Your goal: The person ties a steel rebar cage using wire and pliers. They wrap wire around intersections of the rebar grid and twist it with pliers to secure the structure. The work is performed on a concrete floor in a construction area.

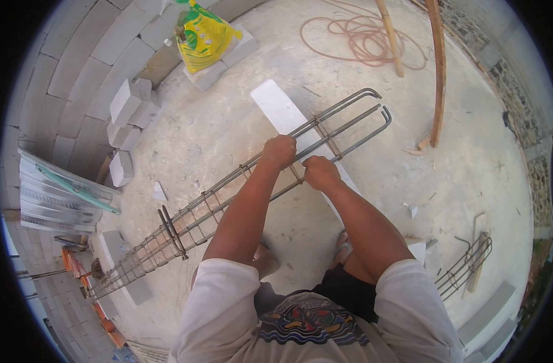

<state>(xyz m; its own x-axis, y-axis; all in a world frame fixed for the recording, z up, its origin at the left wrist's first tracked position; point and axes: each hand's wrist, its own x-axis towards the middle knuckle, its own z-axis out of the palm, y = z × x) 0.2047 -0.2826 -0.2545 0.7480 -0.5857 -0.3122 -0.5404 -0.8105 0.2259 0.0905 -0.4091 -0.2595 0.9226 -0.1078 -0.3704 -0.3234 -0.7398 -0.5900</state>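
Note:
A long rebar cage (228, 176), made of steel bars tied with thin square stirrups, runs from the lower left to the upper right in front of me. My left hand (279, 151) is closed around the bars on its far side. Close beside it, my right hand (322, 174) grips the cage nearer to me, at or beside a stirrup; exactly what its fingers wrap is hidden. Hooked bar ends stick out past my hands at the upper right. Beneath the cage lies a long white block (269, 104). Two short dark bars (171, 231) lie across the cage farther left.
Grey blocks (126, 103) are stacked along the block wall at left, near corrugated metal sheets (52, 193). A yellow-green sack (205, 39) rests on blocks. Coiled hose (373, 39) and wooden poles (437, 78) stand beyond. Another rebar cage (467, 266) lies at right.

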